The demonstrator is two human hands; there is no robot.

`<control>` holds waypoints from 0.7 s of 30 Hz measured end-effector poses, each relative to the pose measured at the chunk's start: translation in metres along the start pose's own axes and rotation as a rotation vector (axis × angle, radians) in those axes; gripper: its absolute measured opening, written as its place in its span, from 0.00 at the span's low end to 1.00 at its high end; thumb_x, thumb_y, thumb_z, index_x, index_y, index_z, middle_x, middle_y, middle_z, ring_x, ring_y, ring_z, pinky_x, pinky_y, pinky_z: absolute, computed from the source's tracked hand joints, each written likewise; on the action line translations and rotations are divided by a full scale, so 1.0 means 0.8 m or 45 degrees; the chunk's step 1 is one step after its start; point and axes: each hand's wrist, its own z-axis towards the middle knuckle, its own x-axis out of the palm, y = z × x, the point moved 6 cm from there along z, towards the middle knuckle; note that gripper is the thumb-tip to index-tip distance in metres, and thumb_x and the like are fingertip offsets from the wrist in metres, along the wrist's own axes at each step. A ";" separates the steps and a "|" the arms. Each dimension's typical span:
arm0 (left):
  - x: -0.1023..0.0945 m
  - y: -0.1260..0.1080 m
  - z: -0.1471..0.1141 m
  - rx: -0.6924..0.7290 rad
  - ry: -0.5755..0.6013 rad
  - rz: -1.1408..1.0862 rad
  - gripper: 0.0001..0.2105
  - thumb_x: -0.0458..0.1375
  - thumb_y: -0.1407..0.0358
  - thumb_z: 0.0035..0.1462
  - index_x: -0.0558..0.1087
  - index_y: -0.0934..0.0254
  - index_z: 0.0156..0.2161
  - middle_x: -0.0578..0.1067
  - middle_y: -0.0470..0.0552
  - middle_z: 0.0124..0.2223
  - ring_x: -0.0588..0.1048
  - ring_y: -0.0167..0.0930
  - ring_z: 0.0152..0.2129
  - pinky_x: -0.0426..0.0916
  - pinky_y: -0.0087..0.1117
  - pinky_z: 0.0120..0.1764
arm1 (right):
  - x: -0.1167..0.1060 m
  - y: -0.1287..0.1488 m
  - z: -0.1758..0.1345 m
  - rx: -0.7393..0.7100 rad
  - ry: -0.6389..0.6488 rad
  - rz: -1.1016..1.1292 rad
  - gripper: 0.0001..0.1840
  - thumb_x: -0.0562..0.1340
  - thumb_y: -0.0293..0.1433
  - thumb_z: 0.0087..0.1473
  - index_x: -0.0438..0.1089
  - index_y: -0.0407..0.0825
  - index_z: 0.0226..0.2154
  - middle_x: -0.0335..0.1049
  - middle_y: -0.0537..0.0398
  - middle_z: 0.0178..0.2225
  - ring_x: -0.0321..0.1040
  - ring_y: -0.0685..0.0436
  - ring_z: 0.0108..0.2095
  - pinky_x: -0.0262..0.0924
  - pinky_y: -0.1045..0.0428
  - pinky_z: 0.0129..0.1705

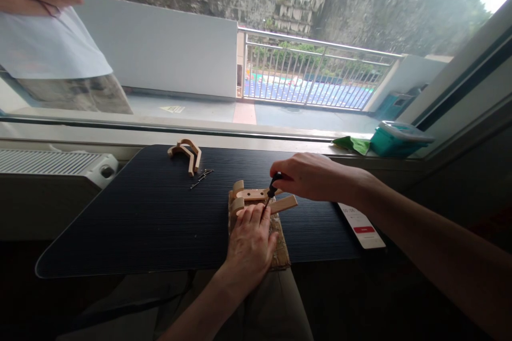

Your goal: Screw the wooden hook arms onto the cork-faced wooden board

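Observation:
My right hand [306, 175] is closed around the black handle of a screwdriver [273, 185]. Its shaft points down at the near curved wooden piece [285, 204], beside the fingertips of my left hand [251, 240]. That left hand lies over this piece, fingers together, pressing it against a worn wooden board [282, 250]. Just behind it on the board rests a second curved wooden piece [253, 194] with dark screw heads or holes in it. My fingers hide the middle of the near piece and the screwdriver's tip.
Two hook-shaped wooden pieces [192, 155] and several screws [202, 177] lie on the dark table [132, 224]. A phone [362, 226] is at the right. On the sill are a teal box [396, 140] and green cloth [352, 144]. A person [60, 37] stands beyond the window.

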 end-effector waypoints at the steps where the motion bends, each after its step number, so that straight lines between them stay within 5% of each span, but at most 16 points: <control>1: 0.001 0.000 0.000 -0.003 0.003 -0.001 0.23 0.52 0.62 0.55 0.62 0.68 0.55 0.64 0.58 0.55 0.60 0.41 0.52 0.55 0.45 0.55 | -0.001 0.001 -0.001 -0.011 -0.006 0.009 0.15 0.54 0.36 0.53 0.70 0.52 0.42 0.72 0.55 0.27 0.63 0.51 0.25 0.46 0.55 0.25; 21: -0.001 0.000 0.000 0.000 0.002 -0.003 0.22 0.52 0.63 0.55 0.63 0.67 0.55 0.65 0.58 0.54 0.61 0.40 0.52 0.56 0.45 0.55 | -0.003 0.002 -0.001 -0.031 -0.022 0.048 0.15 0.53 0.36 0.52 0.73 0.49 0.35 0.71 0.54 0.27 0.61 0.51 0.26 0.47 0.55 0.26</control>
